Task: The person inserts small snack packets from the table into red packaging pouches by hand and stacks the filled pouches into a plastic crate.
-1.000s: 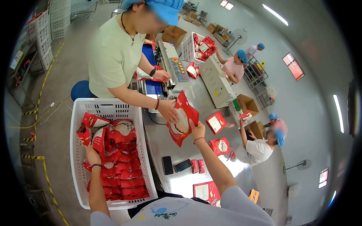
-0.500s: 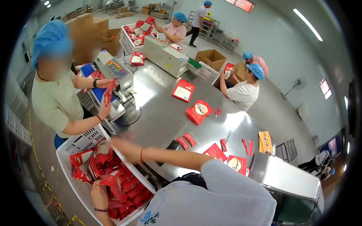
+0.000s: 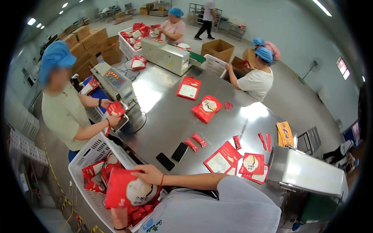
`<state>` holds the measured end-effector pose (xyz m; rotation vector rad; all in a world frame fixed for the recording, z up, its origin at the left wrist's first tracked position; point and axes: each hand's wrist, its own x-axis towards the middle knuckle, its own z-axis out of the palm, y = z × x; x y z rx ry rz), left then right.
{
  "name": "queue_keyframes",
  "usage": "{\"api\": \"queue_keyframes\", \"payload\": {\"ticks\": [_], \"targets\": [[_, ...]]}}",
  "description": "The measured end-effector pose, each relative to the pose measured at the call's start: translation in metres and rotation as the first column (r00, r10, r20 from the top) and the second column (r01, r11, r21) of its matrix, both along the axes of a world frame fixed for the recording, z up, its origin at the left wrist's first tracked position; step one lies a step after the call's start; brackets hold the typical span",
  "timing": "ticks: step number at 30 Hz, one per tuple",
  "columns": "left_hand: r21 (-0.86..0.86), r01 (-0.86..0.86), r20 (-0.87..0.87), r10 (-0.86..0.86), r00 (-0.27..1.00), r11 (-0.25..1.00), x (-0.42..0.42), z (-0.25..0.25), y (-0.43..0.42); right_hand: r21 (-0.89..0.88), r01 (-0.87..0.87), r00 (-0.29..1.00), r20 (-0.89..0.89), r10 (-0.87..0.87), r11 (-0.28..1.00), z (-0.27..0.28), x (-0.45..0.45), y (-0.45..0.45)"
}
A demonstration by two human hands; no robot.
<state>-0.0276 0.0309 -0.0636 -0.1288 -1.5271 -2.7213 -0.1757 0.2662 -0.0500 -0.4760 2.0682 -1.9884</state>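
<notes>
A red pouch (image 3: 128,186) with a pale oval picture is held over the white crate, slightly blurred. My right hand (image 3: 147,174), with a red string at the wrist, grips its upper edge. At its lower edge is my left hand (image 3: 119,216), partly hidden behind it; the hand appears closed on that edge. Beneath, the white crate (image 3: 87,155) holds many more red pouches (image 3: 94,176). Two black phones (image 3: 179,152) lie on the metal table nearby.
On the metal table (image 3: 163,124) lie red pouches (image 3: 206,109), small red packets (image 3: 199,139), red scissors (image 3: 228,105) and yellow packs (image 3: 285,134). A co-worker (image 3: 64,105) handles a pouch at a machine (image 3: 112,79). A conveyor (image 3: 311,169) stands at right.
My right hand has come from over the crate's table-side rim to the pouch's upper edge. A pouch is now raised from the pile between my hands. The co-worker's pouch has moved lower.
</notes>
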Motion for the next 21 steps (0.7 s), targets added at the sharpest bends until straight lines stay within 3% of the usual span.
{"api": "queue_keyframes", "payload": {"ticks": [1,2,3,4,6,7,8,10,11,12,13,14,16,17,18,20,21], "targets": [[0.156,-0.227,0.476,0.128,0.87,0.961,0.0,-0.011,0.001,-0.047,0.001,0.999,0.048,0.002,0.999,-0.011,-0.004,0.0],[-0.21,-0.138,0.095,0.161,0.982,0.968,-0.002,0.012,0.042,-0.089,0.001,0.995,0.099,0.008,0.996,-0.014,-0.006,0.002],[-0.363,-0.203,0.146,0.271,0.952,0.909,-0.003,-0.008,0.034,-0.155,0.014,0.992,0.129,0.006,0.988,-0.009,-0.005,0.001],[-0.511,-0.256,0.183,0.394,0.901,0.821,-0.001,-0.027,0.023,-0.172,-0.043,0.998,0.047,0.051,0.984,-0.023,-0.009,0.0],[-0.42,-0.403,0.11,0.486,0.867,0.813,-0.008,-0.013,0.036,-0.081,-0.151,0.952,0.258,0.167,0.985,0.006,-0.008,0.01],[-0.378,-0.432,0.098,0.499,0.861,0.819,-0.012,0.0,0.041,-0.185,-0.178,0.904,0.357,0.235,0.967,0.016,-0.008,0.012],[-0.336,-0.455,0.087,0.508,0.857,0.825,-0.015,0.013,0.045,-0.307,-0.229,0.893,0.311,0.325,0.924,0.025,-0.006,0.014],[-0.492,-0.303,0.115,0.406,0.907,0.816,-0.012,0.024,0.034,-0.112,-0.271,0.962,-0.077,0.263,0.956,0.003,-0.002,0.01],[-0.5,-0.308,0.073,0.393,0.917,0.81,-0.016,0.036,0.039,0.03,-0.312,0.949,-0.044,0.313,0.95,-0.006,-0.006,0.015],[-0.674,-0.155,0.173,0.359,0.917,0.722,-0.011,0.033,0.031,0.173,-0.365,0.929,-0.002,0.371,0.915,-0.016,-0.009,0.022],[-0.794,-0.215,-0.008,0.345,0.939,0.568,-0.016,0.038,0.033,0.087,-0.349,0.925,-0.13,0.358,0.933,-0.031,-0.012,0.023],[-0.844,-0.205,-0.024,0.348,0.937,0.495,-0.015,0.038,0.029,0.263,-0.407,0.913,0.106,0.393,0.875,-0.002,-0.015,0.028],[-0.855,-0.185,0.026,0.397,0.917,0.485,-0.011,0.023,0.017,0.286,-0.337,0.823,-0.373,0.429,0.897,-0.008,-0.033,0.034],[-0.786,-0.191,0.068,0.39,0.918,0.587,-0.011,0.02,0.011,0.305,-0.402,0.792,-0.357,0.495,0.863,-0.008,-0.04,0.034],[-0.831,-0.31,-0.137,0.37,0.919,0.461,-0.015,0.016,0.003,0.415,-0.348,0.758,-0.403,0.513,0.841,-0.009,-0.044,0.035],[-0.72,-0.233,0.113,0.442,0.89,0.654,-0.019,0.009,-0.012,0.531,-0.282,0.712,-0.443,0.545,0.799,-0.012,-0.057,0.031],[-0.555,-0.302,0.225,0.489,0.843,0.775,-0.022,-0.007,-0.026,0.531,-0.222,0.828,-0.34,0.446,0.817,-0.015,-0.065,0.03]]}}
